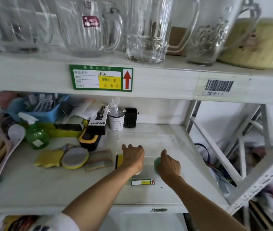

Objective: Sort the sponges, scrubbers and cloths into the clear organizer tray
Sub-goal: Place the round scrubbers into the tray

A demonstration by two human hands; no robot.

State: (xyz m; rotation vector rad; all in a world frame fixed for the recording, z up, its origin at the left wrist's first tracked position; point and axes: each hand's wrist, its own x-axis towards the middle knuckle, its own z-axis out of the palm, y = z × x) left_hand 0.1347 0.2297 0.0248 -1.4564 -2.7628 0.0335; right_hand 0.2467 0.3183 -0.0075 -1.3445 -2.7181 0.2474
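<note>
While over the clear plastic tray (149, 139), right hand (169, 165) fingers around a round green scrubber (157, 165), left hand (133, 156) fingers spread.

Organizer tray (149, 139) was clear, glossy plastic. Shelf (32, 180) was matt white painted board. Pitchers (145, 30) above were ribbed, shiny glass. Yellow sponge (49, 160) looked porous, matt. Round scrubber (75, 157) had rough grey face. Striped cloth (99, 160) looked soft, woven.
</note>
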